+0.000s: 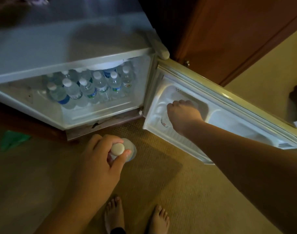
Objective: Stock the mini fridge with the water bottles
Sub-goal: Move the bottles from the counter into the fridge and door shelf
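Now we are on the door shelf, right of centre: right hand curled around a bottle going in. Left hand, lower centre, pinches a second bottle at its cap. Next, we judge: release, then pass that one across.

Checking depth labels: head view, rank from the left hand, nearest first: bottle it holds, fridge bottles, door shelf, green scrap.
1. Bottle, in the left hand.
2. Fridge bottles, up ahead.
3. Door shelf and green scrap, opposite sides; too close to call.
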{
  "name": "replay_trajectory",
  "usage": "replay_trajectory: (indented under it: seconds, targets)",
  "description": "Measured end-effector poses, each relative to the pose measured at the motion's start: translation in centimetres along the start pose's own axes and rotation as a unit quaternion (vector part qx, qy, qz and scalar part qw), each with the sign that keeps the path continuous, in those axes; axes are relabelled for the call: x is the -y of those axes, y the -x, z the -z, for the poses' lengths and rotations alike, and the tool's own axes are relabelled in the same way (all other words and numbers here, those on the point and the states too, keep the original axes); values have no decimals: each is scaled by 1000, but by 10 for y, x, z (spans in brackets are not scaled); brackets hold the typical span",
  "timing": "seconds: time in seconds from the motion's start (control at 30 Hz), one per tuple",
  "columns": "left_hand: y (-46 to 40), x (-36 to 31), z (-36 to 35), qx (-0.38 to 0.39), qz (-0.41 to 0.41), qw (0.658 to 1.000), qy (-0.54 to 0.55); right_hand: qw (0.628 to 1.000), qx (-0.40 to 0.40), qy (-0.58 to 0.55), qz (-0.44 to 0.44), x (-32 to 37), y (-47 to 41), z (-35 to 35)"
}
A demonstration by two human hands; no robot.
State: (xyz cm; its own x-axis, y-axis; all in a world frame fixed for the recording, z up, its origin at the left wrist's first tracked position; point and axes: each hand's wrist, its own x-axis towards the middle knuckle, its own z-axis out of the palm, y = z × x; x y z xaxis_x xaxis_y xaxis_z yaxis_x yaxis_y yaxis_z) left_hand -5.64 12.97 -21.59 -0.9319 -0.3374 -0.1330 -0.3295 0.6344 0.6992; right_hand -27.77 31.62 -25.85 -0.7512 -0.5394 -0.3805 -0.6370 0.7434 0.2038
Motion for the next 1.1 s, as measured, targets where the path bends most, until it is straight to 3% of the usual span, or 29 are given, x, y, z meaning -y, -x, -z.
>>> replay_trajectory:
  seconds: [0.17, 0.4, 0.67, 0.87, 1.0, 1.1]
  targets:
    - [8, 17, 2, 2, -35, 999, -12, 995, 79, 59, 6, 4, -20, -17]
    - [11, 28, 1, 3, -35, 999, -9, 989, 68, 133, 6, 12, -23, -26]
    - [14, 23, -6, 29, -8, 1000, 1, 987, 34, -79, -133, 30, -4, -55]
    - [19, 15, -18, 27, 3, 1000, -15, 932, -85, -271, -226, 55, 15, -90]
    - [22, 13, -25, 31, -10, 999, -9, 819, -69, -463, -332, 62, 7, -99]
    - [25, 14, -29, 35, -22, 999, -10, 799, -61, -481, -355, 59, 7, -100]
